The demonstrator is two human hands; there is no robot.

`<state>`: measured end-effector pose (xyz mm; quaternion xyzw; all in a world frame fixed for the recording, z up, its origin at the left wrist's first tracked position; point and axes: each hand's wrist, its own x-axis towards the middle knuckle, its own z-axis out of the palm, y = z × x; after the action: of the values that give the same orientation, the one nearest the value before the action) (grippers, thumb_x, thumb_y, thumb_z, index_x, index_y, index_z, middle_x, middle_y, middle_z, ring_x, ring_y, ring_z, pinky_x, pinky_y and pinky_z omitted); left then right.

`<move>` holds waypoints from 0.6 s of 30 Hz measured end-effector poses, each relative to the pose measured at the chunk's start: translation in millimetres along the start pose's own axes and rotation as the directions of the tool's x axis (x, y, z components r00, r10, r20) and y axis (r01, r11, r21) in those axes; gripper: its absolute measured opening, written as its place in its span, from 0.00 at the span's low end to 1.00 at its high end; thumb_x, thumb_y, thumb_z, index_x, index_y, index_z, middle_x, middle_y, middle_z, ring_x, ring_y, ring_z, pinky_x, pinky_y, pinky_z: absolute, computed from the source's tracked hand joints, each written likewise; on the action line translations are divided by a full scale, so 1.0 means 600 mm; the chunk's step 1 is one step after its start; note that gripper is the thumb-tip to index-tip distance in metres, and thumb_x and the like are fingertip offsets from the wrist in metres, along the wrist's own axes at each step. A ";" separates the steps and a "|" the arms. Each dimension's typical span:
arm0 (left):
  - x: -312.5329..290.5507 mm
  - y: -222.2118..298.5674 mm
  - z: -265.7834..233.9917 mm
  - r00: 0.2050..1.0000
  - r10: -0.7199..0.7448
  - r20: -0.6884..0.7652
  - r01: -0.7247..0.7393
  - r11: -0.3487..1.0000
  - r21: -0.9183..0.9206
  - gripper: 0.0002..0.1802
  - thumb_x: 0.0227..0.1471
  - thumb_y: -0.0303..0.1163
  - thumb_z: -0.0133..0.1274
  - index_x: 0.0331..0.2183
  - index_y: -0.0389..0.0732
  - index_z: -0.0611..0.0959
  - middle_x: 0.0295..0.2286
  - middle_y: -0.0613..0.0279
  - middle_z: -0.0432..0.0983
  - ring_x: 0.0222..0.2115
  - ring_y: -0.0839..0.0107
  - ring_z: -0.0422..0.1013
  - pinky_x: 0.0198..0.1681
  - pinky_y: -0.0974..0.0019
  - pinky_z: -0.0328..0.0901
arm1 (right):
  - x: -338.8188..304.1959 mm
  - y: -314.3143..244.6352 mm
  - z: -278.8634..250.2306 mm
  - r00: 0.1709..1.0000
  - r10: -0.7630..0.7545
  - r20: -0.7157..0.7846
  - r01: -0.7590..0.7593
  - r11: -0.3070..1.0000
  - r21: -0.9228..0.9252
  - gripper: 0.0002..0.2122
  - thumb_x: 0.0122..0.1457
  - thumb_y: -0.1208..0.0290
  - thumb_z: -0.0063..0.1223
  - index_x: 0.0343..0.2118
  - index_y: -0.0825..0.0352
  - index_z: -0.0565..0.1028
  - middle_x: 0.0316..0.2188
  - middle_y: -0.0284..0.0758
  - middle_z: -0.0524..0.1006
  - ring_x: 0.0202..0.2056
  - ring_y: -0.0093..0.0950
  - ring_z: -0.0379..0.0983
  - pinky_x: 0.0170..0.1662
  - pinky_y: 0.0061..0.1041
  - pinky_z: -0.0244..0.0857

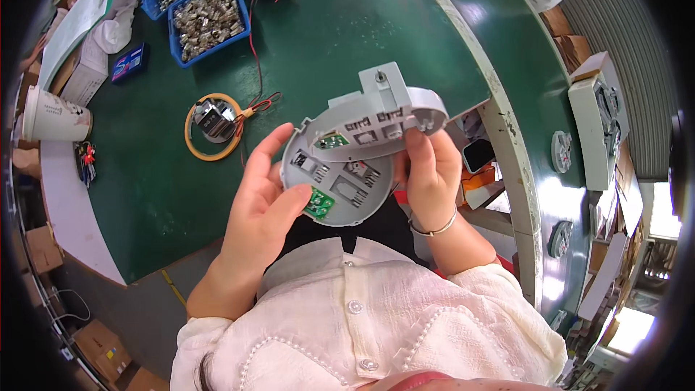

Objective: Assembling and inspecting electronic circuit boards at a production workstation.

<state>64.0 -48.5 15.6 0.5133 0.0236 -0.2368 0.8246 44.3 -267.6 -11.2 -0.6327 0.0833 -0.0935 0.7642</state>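
Above the bench, my left hand point(262, 213) grips a round grey plastic housing point(352, 213), its thumb by a green circuit board point(318, 203) at the rim. The open inside faces up, showing slots and metal contacts. Over it my right hand point(433, 177) pinches a second grey housing point(344, 114), tilted steeply, with a block-shaped part sticking up and a smaller green board point(331, 142) inside. The two housings overlap; whether they touch is unclear. My right fingers are partly hidden behind the housings.
Far left on the green bench point(174, 224) stand two blue bins point(210, 18) of small metallic parts. A yellow ring point(194, 148) around a dark device, with red wires, lies nearer. A paper cup point(58, 116) stands at the left edge; more grey housings point(561, 152) sit on the right-hand surface.
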 end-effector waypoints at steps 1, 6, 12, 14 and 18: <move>0.002 0.000 0.001 0.999 -0.038 0.025 0.038 0.999 -0.014 0.39 0.60 0.18 0.47 0.69 0.35 0.52 0.50 0.54 0.75 0.48 0.73 0.74 0.46 0.70 0.72 | 0.002 0.008 -0.007 0.988 -0.153 -0.030 0.146 0.977 -0.154 0.11 0.71 0.67 0.48 0.41 0.70 0.76 0.25 0.33 0.76 0.20 0.19 0.66 0.23 0.18 0.57; 0.002 0.008 0.009 0.988 -0.129 0.087 0.131 0.991 -0.012 0.38 0.62 0.19 0.47 0.68 0.35 0.50 0.49 0.53 0.76 0.45 0.71 0.76 0.45 0.65 0.76 | 0.020 0.013 -0.004 0.799 -0.601 0.018 0.524 0.682 -0.511 0.06 0.67 0.75 0.52 0.37 0.72 0.77 0.34 0.38 0.77 0.32 0.27 0.72 0.36 0.23 0.66; 0.002 0.019 0.002 0.986 -0.146 0.081 0.141 0.988 0.064 0.38 0.64 0.21 0.47 0.68 0.34 0.49 0.48 0.52 0.76 0.44 0.69 0.78 0.43 0.61 0.79 | 0.029 0.025 -0.021 0.663 -0.744 0.090 0.642 0.502 -0.580 0.15 0.73 0.68 0.44 0.52 0.73 0.75 0.35 0.30 0.76 0.36 0.18 0.71 0.40 0.18 0.65; 0.001 0.025 0.010 0.991 -0.111 0.069 0.107 0.992 0.061 0.37 0.64 0.21 0.47 0.68 0.34 0.50 0.48 0.52 0.76 0.43 0.70 0.78 0.43 0.62 0.79 | 0.017 0.030 -0.028 0.843 -0.538 -0.018 0.459 0.735 -0.498 0.14 0.73 0.69 0.44 0.52 0.74 0.74 0.40 0.33 0.76 0.42 0.21 0.71 0.46 0.21 0.65; 0.001 0.018 0.013 0.993 -0.101 0.058 0.096 0.993 0.073 0.36 0.63 0.21 0.47 0.67 0.33 0.52 0.48 0.52 0.76 0.43 0.70 0.78 0.42 0.64 0.79 | 0.028 0.039 -0.010 0.841 -0.533 -0.095 0.444 0.780 -0.441 0.07 0.68 0.74 0.49 0.41 0.72 0.75 0.36 0.37 0.76 0.35 0.26 0.70 0.39 0.25 0.65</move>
<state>67.2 -51.5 28.5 0.5325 0.0152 -0.2935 0.7938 59.7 -273.5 -35.4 -0.7615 0.0150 -0.3379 0.5529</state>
